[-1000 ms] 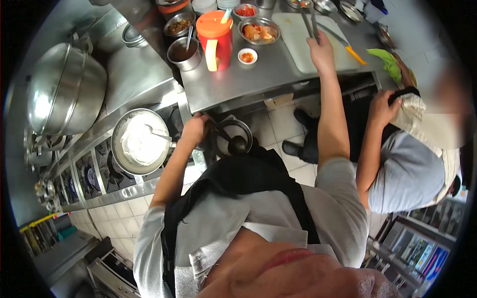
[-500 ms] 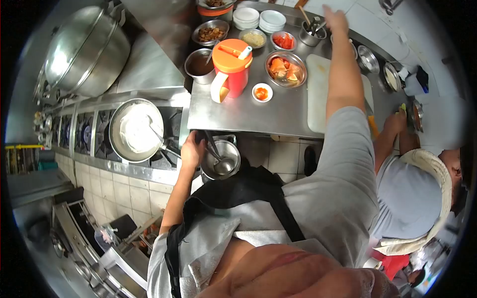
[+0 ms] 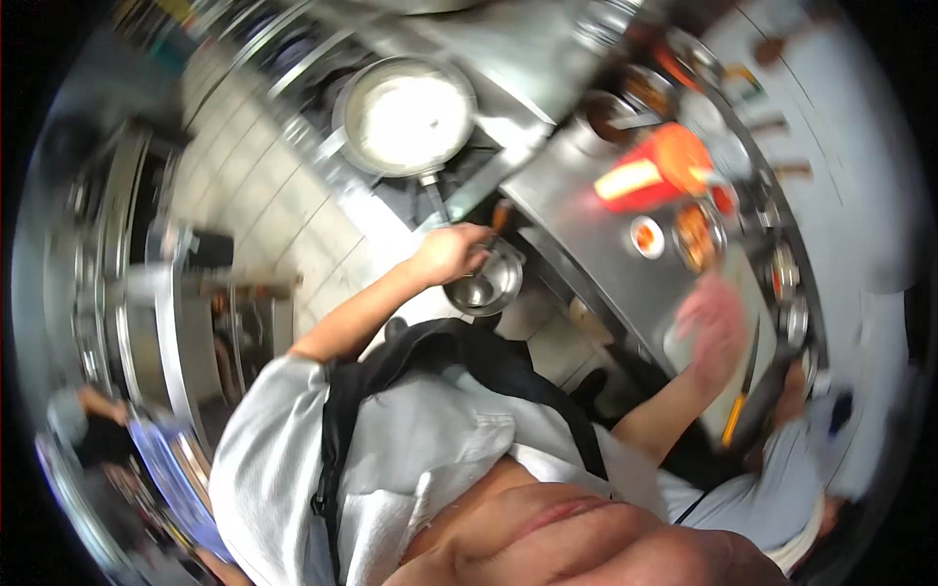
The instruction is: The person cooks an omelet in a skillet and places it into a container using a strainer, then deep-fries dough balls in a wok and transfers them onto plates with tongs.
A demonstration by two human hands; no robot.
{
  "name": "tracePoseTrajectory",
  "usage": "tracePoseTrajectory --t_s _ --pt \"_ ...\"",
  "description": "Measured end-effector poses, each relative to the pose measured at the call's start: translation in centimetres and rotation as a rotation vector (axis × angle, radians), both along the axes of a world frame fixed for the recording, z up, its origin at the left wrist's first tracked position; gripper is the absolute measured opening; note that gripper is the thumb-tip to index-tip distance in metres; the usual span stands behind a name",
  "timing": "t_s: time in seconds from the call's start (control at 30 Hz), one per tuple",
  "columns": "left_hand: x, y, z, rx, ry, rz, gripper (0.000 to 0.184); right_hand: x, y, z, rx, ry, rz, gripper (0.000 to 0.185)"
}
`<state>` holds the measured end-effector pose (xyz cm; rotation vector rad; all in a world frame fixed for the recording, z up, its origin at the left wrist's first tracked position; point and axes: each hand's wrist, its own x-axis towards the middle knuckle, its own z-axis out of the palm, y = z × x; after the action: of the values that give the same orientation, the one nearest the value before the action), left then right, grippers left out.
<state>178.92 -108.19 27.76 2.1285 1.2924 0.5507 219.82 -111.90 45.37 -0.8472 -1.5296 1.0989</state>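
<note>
My left hand [image 3: 454, 254] is closed round the handles of utensils beside a steel pot [image 3: 498, 283], where a ladle bowl [image 3: 473, 291] shows. Just above it, a pan of white, creamy food [image 3: 410, 115] sits on the stove. My right hand [image 3: 714, 317] is smeared by motion over the edge of the white cutting board [image 3: 745, 293], below a steel bowl of orange and red food [image 3: 697, 237]; its fingers and anything in them cannot be made out. A small white dish of orange sauce [image 3: 646, 236] lies near a red jug [image 3: 650, 174].
A knife with an orange handle [image 3: 733, 420] lies on the board. Another person [image 3: 762, 498] stands at the lower right, close to my right arm. Behind the jug are a pot of brown sauce [image 3: 601, 119], bowls and plates. A steel shelf unit [image 3: 195, 332] stands at left.
The view has turned. My right hand has come back from the utensil container at the counter's far side to the board. My left hand stays at the pot's handles.
</note>
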Motion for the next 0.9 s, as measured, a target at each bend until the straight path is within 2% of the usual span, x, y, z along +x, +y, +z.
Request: tracePoseTrajectory --t_s 0.07,0.1,0.2,0.27,0.37,0.4,0.43,0.47,0.5,0.53,0.63,0.67,0.73,0.83,0.9 --pt "-2.6 -2.0 1.3 -0.140 0.071 -0.077 0.039 -8.3 -2.4 -3.5 -0.380 0.080 0.224 0.041" --pt "-4.1 -2.9 2.1 -0.202 0.118 -0.100 0.036 -12.3 -3.0 -5.3 -0.546 -0.035 0.239 0.041" --pt "-9.6 -6.0 0.6 -0.219 0.215 -0.078 0.033 -19.2 -7.7 -21.0 -0.710 -0.329 0.183 0.042" --pt "-14.4 -8.7 -0.6 -0.214 0.173 -0.030 0.033 -23.2 -10.9 -25.8 -0.905 -0.341 0.115 0.039" --pt "-23.2 -12.8 -2.5 -0.187 0.189 0.054 0.034 -27.7 -13.5 -33.3 -0.811 -0.453 0.175 0.039" --pt "-26.1 -14.9 -3.3 -0.164 0.165 0.093 0.034 -31.4 -13.3 -30.1 -0.796 -0.461 0.133 0.040" --pt "-29.1 -16.7 -4.4 -0.221 0.143 0.163 0.034 -33.5 -12.7 -31.2 -0.868 -0.458 0.167 0.039" --pt "-32.0 -18.5 -5.5 -0.281 0.126 0.231 0.035 -35.8 -11.7 -30.9 -0.805 -0.463 0.277 0.037" --pt "-34.9 -20.3 -5.5 -0.304 0.157 0.275 0.035 -36.9 -11.1 -36.1 -0.881 -0.393 0.283 0.035" --pt "-37.6 -21.8 -5.1 -0.327 0.191 0.320 0.035 -39.2 -9.4 -36.4 -0.936 -0.387 0.338 0.035" --pt "-42.8 -24.7 -2.6 -0.495 0.197 0.498 0.036 -47.0 -5.6 -31.6 -1.079 -0.501 0.396 0.041" --pt "-44.4 -25.5 -2.5 -0.520 0.187 0.555 0.036 -48.7 -4.6 -33.2 -1.223 -0.441 0.443 0.040" --pt "-47.0 -26.2 -3.0 -0.552 0.231 0.596 0.036 -52.5 -3.2 -33.4 -1.290 -0.504 0.414 0.042" --pt "-49.7 -25.6 -2.4 -0.578 0.206 0.654 0.037 -57.8 -1.5 -31.8 -1.369 -0.433 0.454 0.041" --pt "-51.6 -24.5 -2.2 -0.570 0.175 0.689 0.037 -60.2 -0.1 -34.2 -1.250 -0.514 0.488 0.041"
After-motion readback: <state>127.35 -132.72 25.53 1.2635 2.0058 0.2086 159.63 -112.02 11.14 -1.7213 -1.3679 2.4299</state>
